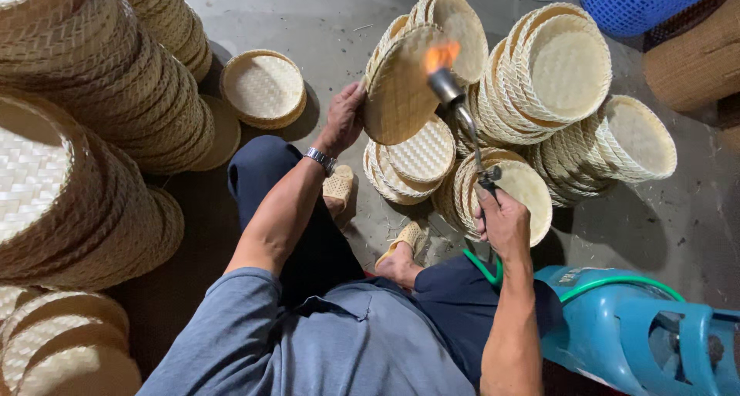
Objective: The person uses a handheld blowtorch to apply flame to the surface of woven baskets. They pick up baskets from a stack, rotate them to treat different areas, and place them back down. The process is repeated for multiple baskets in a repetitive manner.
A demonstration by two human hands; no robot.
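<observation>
Two hands: left (pixel 344 118) on woven tray (pixel 398 87), right (pixel 502 222) gripping lit torch (pixel 455 103).

Seated person on floor (pixel 324 26): left hand (pixel 344 118) holds a woven tray (pixel 401 84) upright, right hand (pixel 502 222) w/ gas torch (pixel 462 114) just right of it. Tray stacks (pixel 92 118) along floor's left edge; tilted trays (pixel 555 72) behind the torch; gas cylinder (pixel 617 326) at bottom-right corner; basket (pixel 640 3) at top-right.
</observation>
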